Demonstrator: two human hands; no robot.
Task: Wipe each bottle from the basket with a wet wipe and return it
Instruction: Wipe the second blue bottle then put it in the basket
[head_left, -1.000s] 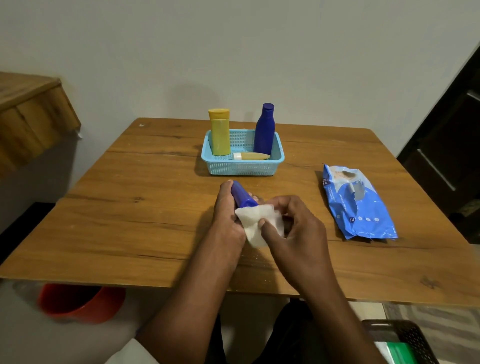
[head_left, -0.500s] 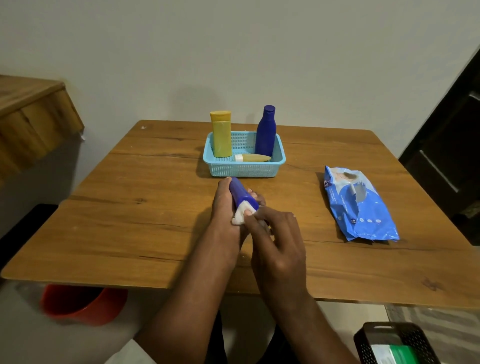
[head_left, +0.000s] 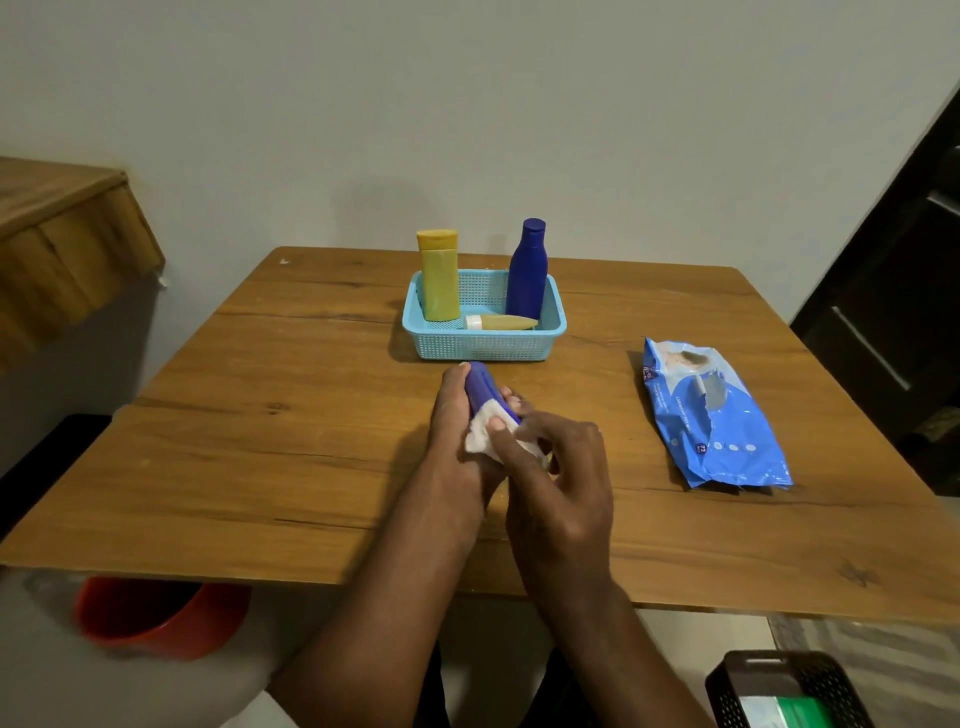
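Observation:
My left hand (head_left: 457, 441) grips a small blue bottle (head_left: 482, 387) just in front of the basket, its far end pointing away from me. My right hand (head_left: 558, 483) presses a white wet wipe (head_left: 485, 434) against the near end of that bottle. The light blue mesh basket (head_left: 488, 345) sits at the table's far middle. In it a yellow bottle (head_left: 439, 275) and a tall dark blue bottle (head_left: 527, 270) stand upright, and a small yellowish tube (head_left: 501, 322) lies flat along the front.
A blue wet-wipe pack (head_left: 709, 415) lies on the wooden table (head_left: 260, 441) to the right. Under the table's left edge is a red bucket (head_left: 156, 618). A black crate (head_left: 784, 691) sits on the floor at the lower right. A wooden ledge (head_left: 62, 239) juts out at left.
The wipe was open and loose a second ago; now it is bunched under my right fingers against the bottle's near end. My right hand has shifted left and forward onto the bottle.

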